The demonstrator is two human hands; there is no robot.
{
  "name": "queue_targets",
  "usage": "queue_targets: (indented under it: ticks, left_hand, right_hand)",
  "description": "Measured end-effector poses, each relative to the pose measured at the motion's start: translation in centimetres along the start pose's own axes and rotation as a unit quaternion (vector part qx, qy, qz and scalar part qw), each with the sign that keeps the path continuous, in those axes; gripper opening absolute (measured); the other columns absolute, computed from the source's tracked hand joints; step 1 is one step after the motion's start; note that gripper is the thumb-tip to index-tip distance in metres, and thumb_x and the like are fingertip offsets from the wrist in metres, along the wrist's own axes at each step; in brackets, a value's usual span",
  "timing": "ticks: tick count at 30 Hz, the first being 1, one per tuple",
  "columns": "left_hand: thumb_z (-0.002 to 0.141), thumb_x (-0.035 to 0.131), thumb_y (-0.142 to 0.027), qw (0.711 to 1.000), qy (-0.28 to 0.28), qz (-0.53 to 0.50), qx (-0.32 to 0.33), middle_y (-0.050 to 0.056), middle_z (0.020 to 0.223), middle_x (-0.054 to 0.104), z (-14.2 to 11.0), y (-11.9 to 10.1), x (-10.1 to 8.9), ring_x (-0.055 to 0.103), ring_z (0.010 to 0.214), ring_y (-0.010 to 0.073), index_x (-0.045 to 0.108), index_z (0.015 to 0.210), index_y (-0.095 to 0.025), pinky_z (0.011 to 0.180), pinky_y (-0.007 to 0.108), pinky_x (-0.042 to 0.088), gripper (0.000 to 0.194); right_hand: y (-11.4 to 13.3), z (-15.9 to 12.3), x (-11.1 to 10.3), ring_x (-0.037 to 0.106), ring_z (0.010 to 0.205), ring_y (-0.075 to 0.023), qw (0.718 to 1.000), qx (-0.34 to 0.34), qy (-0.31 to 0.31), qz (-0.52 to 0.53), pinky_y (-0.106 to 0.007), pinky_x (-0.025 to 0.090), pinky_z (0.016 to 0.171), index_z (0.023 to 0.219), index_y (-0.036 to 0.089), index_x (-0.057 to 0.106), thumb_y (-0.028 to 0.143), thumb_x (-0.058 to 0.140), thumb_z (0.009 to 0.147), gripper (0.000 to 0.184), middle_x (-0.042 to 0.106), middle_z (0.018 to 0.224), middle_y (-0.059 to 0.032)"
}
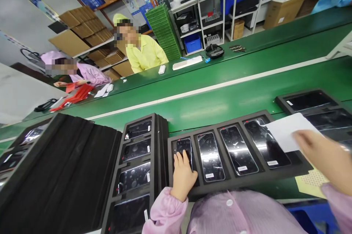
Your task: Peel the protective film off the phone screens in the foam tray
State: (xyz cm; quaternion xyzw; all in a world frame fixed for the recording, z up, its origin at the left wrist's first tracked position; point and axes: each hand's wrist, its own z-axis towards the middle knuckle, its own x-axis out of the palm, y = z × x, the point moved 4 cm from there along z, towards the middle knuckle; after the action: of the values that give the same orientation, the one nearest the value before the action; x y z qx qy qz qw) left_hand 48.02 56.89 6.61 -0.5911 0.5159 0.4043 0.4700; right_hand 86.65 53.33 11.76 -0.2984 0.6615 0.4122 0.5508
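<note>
lower centre: we find the left hand (183,175), fingers loosely spread, resting upon the leftmost phone (188,147) in the foam tray (233,182). lower right: the right hand (321,157), blurred, pinches a white sheet (287,131) overlapping the rightmost phone (265,146). we judge a low drag could scuff that screen. stacked trays (160,142), lower left, crowd our left side.

Open lane on green desk (192,107) beyond front tray (247,181). Tray stack (77,153) blocks left; white sheet (284,131) overhangs tray's right end.
</note>
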Motion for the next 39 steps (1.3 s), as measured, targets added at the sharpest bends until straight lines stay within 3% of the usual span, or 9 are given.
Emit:
queue_targets:
  ticks: [3,9,13,15,19,25,31,34,39]
  left_hand:
    - [0.063,0.048,-0.005,0.998,-0.006,-0.060,-0.018,0.021,0.136,0.043,0.1,1.0,-0.9,0.043,0.125,0.0325,0.037,0.134,-0.003,0.102,0.041,0.041,0.072]
    - [0.078,0.039,-0.014,0.972,-0.060,-0.213,-0.076,0.016,0.114,0.063,0.0,6.1,-2.6,0.065,0.093,0.0224,0.031,0.137,-0.007,0.084,0.036,0.053,0.059]
    - [0.081,0.039,-0.016,0.967,-0.092,-0.234,-0.042,0.015,0.129,0.052,0.1,6.4,-1.1,0.052,0.118,0.0191,0.035,0.134,-0.010,0.097,0.034,0.046,0.054]
    - [0.080,0.039,-0.013,0.969,-0.107,-0.222,-0.018,0.016,0.137,0.043,0.2,5.5,0.0,0.039,0.129,0.0219,0.044,0.128,-0.010,0.107,0.040,0.035,0.048]
    - [0.078,0.036,-0.006,0.974,-0.111,-0.197,0.034,0.015,0.137,0.044,0.3,2.3,1.3,0.026,0.136,0.0279,0.058,0.112,-0.012,0.112,0.058,0.013,0.041]
    - [0.074,0.051,-0.019,0.979,0.004,-0.095,0.181,0.021,0.143,0.030,0.1,-6.8,2.4,0.018,0.137,0.0348,0.045,0.129,-0.007,0.111,0.057,0.019,0.056]
    - [0.058,0.060,-0.012,0.985,0.073,-0.011,0.158,0.030,0.144,0.021,0.6,-11.2,1.9,0.010,0.134,0.0459,0.035,0.135,-0.007,0.104,0.066,0.017,0.081]
    - [0.057,0.057,-0.005,0.985,0.065,-0.079,0.139,0.027,0.144,0.025,1.0,-9.9,0.1,0.021,0.133,0.0434,0.044,0.130,-0.009,0.106,0.058,0.026,0.074]
    - [0.067,0.041,-0.003,0.963,0.007,-0.267,0.037,0.012,0.121,0.058,2.3,-3.2,-2.1,0.056,0.111,0.0255,0.057,0.111,-0.015,0.099,0.042,0.043,0.047]
  right_hand:
    - [3.4,-1.4,2.7,0.058,0.057,-0.0253,0.997,-0.032,0.074,-0.003,-0.031,0.035,0.049,0.069,0.020,0.052,0.033,0.053,0.081,0.018,0.061,0.068,-0.0096]
    - [3.5,-1.0,4.2,0.061,0.062,-0.0243,0.988,-0.019,0.143,0.052,-0.031,0.043,0.055,0.081,0.019,0.049,0.032,0.047,0.086,0.015,0.061,0.072,-0.0099]
    - [4.1,-2.1,2.6,0.060,0.067,-0.0238,0.996,-0.054,0.041,0.064,-0.032,0.044,0.055,0.095,0.016,0.053,0.026,0.042,0.085,0.018,0.060,0.082,-0.0114]
    - [4.8,-2.8,2.5,0.057,0.058,-0.0246,0.999,-0.046,-0.023,-0.008,-0.033,0.038,0.045,0.107,0.013,0.054,0.027,0.035,0.088,0.030,0.059,0.090,-0.0146]
    - [6.8,-3.5,4.8,0.057,0.054,-0.0206,0.993,-0.087,0.025,-0.072,-0.031,0.037,0.041,0.110,0.012,0.058,0.026,0.042,0.089,0.030,0.059,0.101,-0.0149]
    - [11.0,-4.7,6.7,0.062,0.086,-0.0271,0.982,-0.168,0.045,-0.072,-0.032,0.050,0.062,0.107,0.009,0.058,0.021,0.051,0.088,0.024,0.063,0.090,-0.0142]
    - [13.1,-4.1,6.9,0.063,0.075,-0.0271,0.984,-0.123,0.089,-0.089,-0.031,0.048,0.058,0.089,0.009,0.058,0.033,0.058,0.086,0.025,0.061,0.077,-0.0143]
    - [13.2,-4.0,6.8,0.064,0.075,-0.0256,0.985,-0.108,0.112,-0.081,-0.028,0.047,0.056,0.084,0.011,0.056,0.033,0.062,0.084,0.023,0.061,0.083,-0.0138]
    - [12.8,-3.7,6.8,0.064,0.077,-0.0256,0.986,-0.084,0.140,-0.044,-0.028,0.046,0.056,0.099,0.007,0.054,0.027,0.062,0.083,0.027,0.062,0.090,-0.0156]
